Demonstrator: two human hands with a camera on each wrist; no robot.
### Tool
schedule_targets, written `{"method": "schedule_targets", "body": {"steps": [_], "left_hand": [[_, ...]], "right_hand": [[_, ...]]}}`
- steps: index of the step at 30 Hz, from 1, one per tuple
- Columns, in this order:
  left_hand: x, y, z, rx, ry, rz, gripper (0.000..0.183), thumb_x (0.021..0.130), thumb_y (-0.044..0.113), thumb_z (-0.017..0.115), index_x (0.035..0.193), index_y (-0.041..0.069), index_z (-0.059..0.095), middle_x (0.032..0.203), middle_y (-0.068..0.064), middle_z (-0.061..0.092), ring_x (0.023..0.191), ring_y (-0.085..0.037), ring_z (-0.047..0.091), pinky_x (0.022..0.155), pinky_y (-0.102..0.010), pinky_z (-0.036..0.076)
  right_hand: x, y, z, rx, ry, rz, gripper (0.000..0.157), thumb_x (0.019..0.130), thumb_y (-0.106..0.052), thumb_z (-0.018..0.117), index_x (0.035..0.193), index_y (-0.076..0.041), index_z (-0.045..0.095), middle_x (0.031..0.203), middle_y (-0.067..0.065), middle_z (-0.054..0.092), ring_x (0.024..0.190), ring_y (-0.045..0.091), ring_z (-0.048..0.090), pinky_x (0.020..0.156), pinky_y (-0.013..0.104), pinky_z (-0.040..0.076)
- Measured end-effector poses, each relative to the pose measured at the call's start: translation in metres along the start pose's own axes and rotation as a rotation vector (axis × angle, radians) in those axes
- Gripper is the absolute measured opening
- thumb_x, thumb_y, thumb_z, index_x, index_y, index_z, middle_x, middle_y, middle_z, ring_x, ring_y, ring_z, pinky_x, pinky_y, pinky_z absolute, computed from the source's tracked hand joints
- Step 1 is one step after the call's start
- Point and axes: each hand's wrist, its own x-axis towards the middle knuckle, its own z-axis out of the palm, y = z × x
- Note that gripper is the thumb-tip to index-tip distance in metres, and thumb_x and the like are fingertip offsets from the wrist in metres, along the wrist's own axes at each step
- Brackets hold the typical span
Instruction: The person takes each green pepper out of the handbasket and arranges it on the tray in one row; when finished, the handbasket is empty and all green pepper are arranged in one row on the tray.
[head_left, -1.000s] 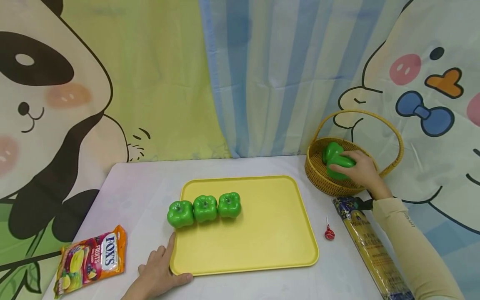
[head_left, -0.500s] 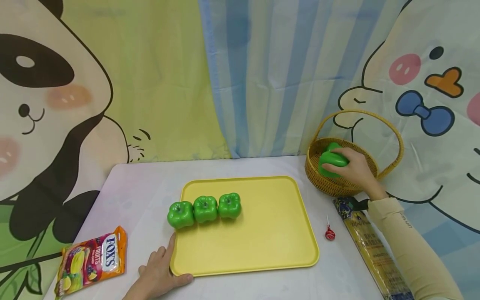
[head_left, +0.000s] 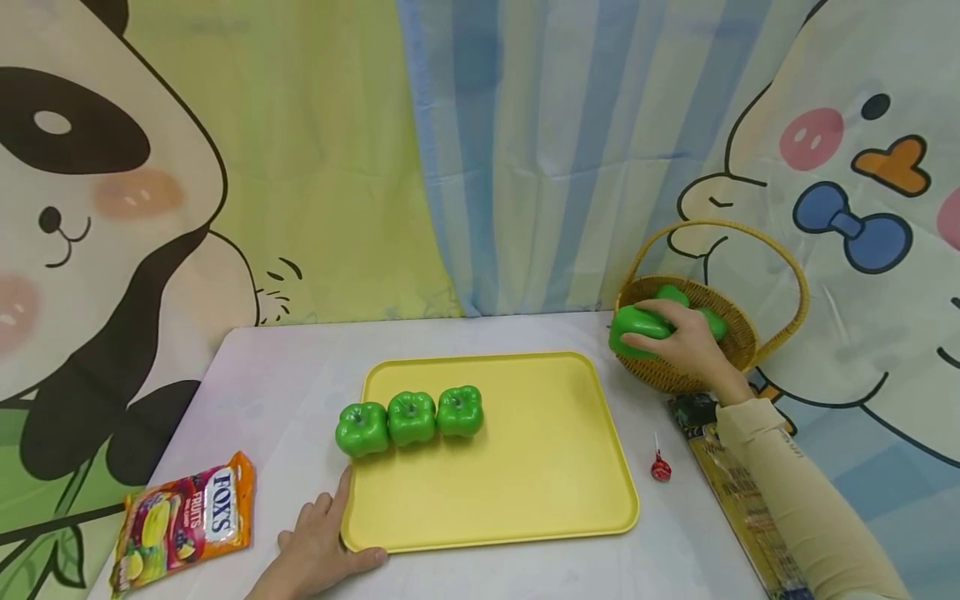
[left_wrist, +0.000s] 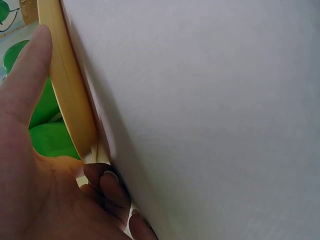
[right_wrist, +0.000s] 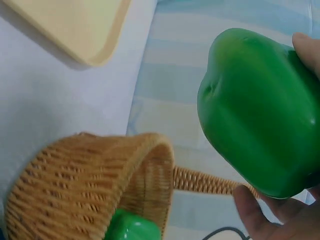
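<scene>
My right hand point(head_left: 688, 340) grips a green bell pepper point(head_left: 637, 330) above the left rim of the wicker basket point(head_left: 660, 373). In the right wrist view this bell pepper point(right_wrist: 257, 110) is clear of the basket, with fingers around it. More green bell peppers point(head_left: 716, 322) lie inside the basket, partly hidden by the hand. My left hand point(head_left: 315, 533) rests at the near left corner of the yellow tray point(head_left: 517, 467), forefinger along its left edge and thumb at its front edge. Three green bell peppers point(head_left: 411, 418) stand in a row on the tray's left, the leftmost overhanging its edge.
A red-wrapped lollipop point(head_left: 660, 468) lies right of the tray. Beyond it lies a long yellow pasta packet point(head_left: 738, 500), partly under the right sleeve. A Fox's candy bag point(head_left: 187, 521) is at the table's left. The basket's tall handle point(head_left: 780, 250) arches up. Printed curtains hang behind.
My right hand has moved left with the bell pepper, from inside the basket to over its left rim, exposing another pepper behind the hand. My left hand has stayed at the tray.
</scene>
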Motion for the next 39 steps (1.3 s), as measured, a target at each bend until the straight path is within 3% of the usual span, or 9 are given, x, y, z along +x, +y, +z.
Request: {"method": "schedule_targets", "body": {"steps": [7, 14, 27, 33, 39], "left_hand": [[0.001, 0.000, -0.001, 0.000, -0.001, 0.000, 0.146, 0.052, 0.086, 0.076, 0.163, 0.015, 0.011, 0.101, -0.007, 0.049, 0.092, -0.025, 0.042, 0.070, -0.047, 0.034], [0.001, 0.000, -0.002, 0.007, 0.007, 0.011, 0.145, 0.053, 0.085, 0.076, 0.163, 0.015, 0.011, 0.101, -0.007, 0.049, 0.091, -0.025, 0.041, 0.070, -0.047, 0.034], [-0.001, -0.003, -0.002, 0.017, 0.033, 0.034, 0.145, 0.054, 0.084, 0.076, 0.163, 0.015, 0.010, 0.100, -0.006, 0.049, 0.089, -0.023, 0.041, 0.068, -0.045, 0.033], [-0.001, -0.003, -0.002, 0.009, 0.027, 0.033, 0.144, 0.055, 0.084, 0.076, 0.163, 0.016, 0.009, 0.102, -0.006, 0.050, 0.089, -0.024, 0.042, 0.068, -0.045, 0.034], [-0.001, -0.003, 0.000, 0.004, 0.019, 0.027, 0.145, 0.054, 0.084, 0.076, 0.163, 0.018, 0.006, 0.102, -0.006, 0.050, 0.090, -0.023, 0.042, 0.068, -0.045, 0.034]], "right_hand": [[-0.004, -0.007, 0.015, 0.035, 0.020, -0.038, 0.058, 0.084, -0.033, 0.082, 0.134, -0.012, 0.063, 0.124, 0.016, 0.066, 0.092, 0.027, 0.061, 0.073, 0.040, 0.046], [-0.009, -0.014, 0.033, 0.104, 0.069, -0.070, 0.058, 0.079, -0.025, 0.087, 0.131, -0.012, 0.065, 0.128, 0.015, 0.067, 0.096, 0.026, 0.064, 0.073, 0.033, 0.050], [-0.015, -0.021, 0.057, 0.206, 0.068, 0.025, 0.058, 0.081, -0.029, 0.085, 0.132, -0.015, 0.064, 0.124, 0.013, 0.068, 0.093, 0.019, 0.062, 0.074, 0.029, 0.050], [-0.020, -0.031, 0.071, 0.284, 0.072, 0.078, 0.055, 0.083, -0.028, 0.083, 0.133, -0.016, 0.063, 0.123, 0.015, 0.067, 0.094, 0.022, 0.061, 0.076, 0.034, 0.049], [-0.024, -0.039, 0.089, 0.353, 0.059, 0.073, 0.054, 0.085, -0.022, 0.082, 0.134, -0.015, 0.062, 0.122, 0.012, 0.067, 0.096, 0.021, 0.060, 0.079, 0.034, 0.051]]}}
